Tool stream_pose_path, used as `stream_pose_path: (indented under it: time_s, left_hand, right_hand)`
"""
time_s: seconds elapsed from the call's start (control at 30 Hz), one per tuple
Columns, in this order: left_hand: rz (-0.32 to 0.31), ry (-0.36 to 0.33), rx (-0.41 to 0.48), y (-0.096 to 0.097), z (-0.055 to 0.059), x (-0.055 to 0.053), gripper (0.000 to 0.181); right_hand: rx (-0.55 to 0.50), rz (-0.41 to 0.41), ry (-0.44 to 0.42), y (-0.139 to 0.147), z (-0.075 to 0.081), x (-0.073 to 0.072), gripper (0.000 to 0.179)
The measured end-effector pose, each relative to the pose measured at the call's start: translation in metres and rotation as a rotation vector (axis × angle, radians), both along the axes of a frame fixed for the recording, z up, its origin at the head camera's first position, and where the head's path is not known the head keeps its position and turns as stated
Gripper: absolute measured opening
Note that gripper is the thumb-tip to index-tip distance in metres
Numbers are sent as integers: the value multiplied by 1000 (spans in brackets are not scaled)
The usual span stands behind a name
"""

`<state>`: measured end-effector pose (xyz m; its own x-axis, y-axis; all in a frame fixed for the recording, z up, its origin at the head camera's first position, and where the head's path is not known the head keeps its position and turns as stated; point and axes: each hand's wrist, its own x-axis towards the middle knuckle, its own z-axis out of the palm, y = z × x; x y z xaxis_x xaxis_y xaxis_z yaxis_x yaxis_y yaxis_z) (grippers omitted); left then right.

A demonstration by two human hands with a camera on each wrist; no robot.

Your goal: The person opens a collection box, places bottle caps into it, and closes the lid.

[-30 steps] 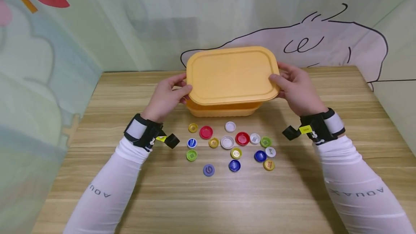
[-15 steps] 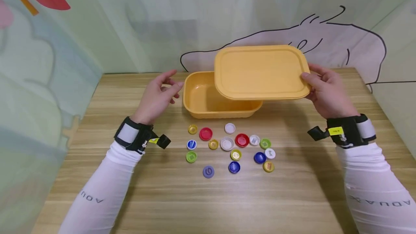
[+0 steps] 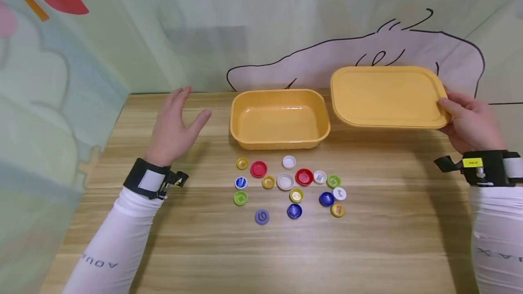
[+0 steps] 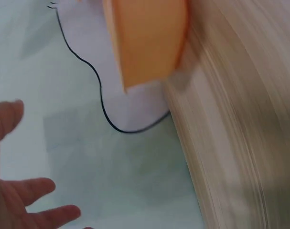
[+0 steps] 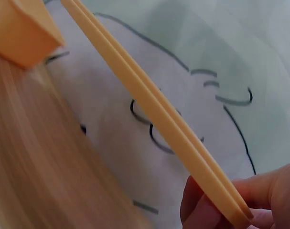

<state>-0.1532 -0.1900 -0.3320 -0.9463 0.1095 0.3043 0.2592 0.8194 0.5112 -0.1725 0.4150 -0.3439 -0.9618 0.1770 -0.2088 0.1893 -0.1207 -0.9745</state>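
Note:
My right hand point(image 3: 476, 119) pinches the right edge of a flat yellow lid point(image 3: 390, 97), thumb on top and fingers below. In the right wrist view the lid point(image 5: 154, 112) shows edge-on, gripped at its near end. The lid is held up to the right of a yellow plastic box point(image 3: 279, 143), whose top is uncovered and whose inside looks bare. Left of that box, my left hand point(image 3: 171, 128) is held with fingers extended and thumb spread, touching nothing. Part of the box point(image 4: 152, 43) also appears in the left wrist view.
Several bottle caps lie scattered on the wooden table point(image 3: 196, 248) in front of the box, among them a red cap point(image 3: 304, 177), a blue cap point(image 3: 294, 211), a green cap point(image 3: 240, 198) and a white cap point(image 3: 289, 162). A printed curtain point(image 3: 245, 26) hangs behind the table.
The lid has moved right, off the box, in my right hand. My left hand has let go of the lid, drawn away leftward and spread its fingers. The caps stay put.

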Motion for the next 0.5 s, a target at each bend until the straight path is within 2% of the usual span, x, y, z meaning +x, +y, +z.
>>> stream_pose_path:
  time_s: [0.13,0.27,0.5]
  left_hand:
    - [14,39,-126,-10,-7,2,77]
    - [4,17,-206,-17,-15,5,81]
    - [0,-47,-325,-25,-24,8,86]
  right_hand:
    - [109,-45,-88,18,-17,-2,79]
    - [243,-37,-156,30,-30,-4,82]
    - [440,12,-252,38,-43,-8,85]
